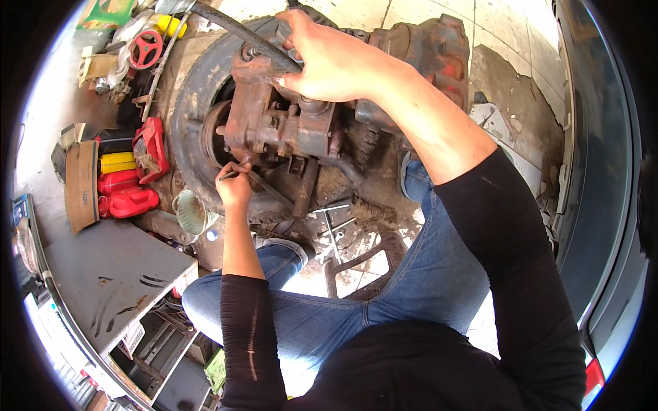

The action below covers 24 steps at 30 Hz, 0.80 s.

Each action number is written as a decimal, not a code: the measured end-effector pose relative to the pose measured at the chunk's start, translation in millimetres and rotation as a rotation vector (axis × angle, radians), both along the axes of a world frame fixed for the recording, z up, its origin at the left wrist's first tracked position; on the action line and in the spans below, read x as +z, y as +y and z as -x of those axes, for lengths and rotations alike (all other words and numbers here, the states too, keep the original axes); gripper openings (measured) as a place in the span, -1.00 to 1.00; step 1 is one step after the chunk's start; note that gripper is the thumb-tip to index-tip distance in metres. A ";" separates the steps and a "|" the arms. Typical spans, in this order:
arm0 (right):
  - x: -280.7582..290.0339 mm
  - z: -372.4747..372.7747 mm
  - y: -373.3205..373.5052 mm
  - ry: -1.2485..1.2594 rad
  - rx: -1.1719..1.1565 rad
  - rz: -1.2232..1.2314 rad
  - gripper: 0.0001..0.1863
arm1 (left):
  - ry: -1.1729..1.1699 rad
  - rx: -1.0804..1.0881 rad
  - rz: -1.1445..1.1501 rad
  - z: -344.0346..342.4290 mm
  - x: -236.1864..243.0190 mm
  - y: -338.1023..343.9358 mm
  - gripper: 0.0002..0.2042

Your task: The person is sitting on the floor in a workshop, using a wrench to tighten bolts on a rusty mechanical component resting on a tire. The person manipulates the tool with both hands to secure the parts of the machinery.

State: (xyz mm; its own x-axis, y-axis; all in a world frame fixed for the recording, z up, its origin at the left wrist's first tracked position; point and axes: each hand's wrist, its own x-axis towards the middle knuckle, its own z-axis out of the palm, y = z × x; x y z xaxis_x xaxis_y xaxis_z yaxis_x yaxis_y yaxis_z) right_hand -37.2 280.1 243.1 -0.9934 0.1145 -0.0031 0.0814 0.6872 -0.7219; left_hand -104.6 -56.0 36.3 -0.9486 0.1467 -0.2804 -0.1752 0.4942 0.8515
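Note:
I see a rusty mechanical housing (267,133) with bolts and pipes, set against a large black tire (192,89). My right hand (322,58) is closed on a long dark bar (233,27) that slants up to the left across the housing's top. Low on the housing's left side, my left hand (233,185) is pinched at a small dark piece that is too small to name, near the lower end of the round rusty hub. A dark rod runs down to the right from beside those fingers.
T-handle wrenches (329,226) and a metal frame (329,277) lie between my legs. Red containers (133,201), cardboard (81,185), a pale basin (192,212), a red valve wheel (145,49) and a grey metal cabinet (110,274) are left. A dark vehicle body (596,192) borders the right.

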 end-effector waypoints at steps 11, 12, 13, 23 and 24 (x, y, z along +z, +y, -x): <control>1.2 -1.1 1.6 0.017 -0.007 0.010 -0.11 | 0.082 -0.020 0.298 -4.9 18.0 -1.1 -0.82; 1.2 1.3 0.8 0.033 -0.007 0.010 -0.12 | 0.150 0.051 0.111 -10.5 2.3 -3.0 -0.82; 0.6 1.1 4.2 0.023 -0.019 0.000 -0.12 | 0.166 0.057 0.196 -20.9 4.1 13.2 -0.87; 8.0 -3.7 3.8 0.023 -0.010 0.022 -0.16 | -0.048 -0.337 0.235 -43.4 19.1 26.9 -0.88; 8.3 -3.5 3.5 0.027 -0.007 0.024 -0.16 | -0.044 -0.357 0.272 -43.2 24.6 28.5 -0.88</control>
State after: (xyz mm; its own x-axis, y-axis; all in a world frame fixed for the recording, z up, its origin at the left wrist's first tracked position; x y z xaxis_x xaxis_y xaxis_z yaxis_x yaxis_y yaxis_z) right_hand -33.7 283.5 251.4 -0.9923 0.1220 0.0211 0.0666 0.6691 -0.7401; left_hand -61.3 -27.5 60.9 -0.8382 0.3780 -0.3932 0.0137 0.7352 0.6777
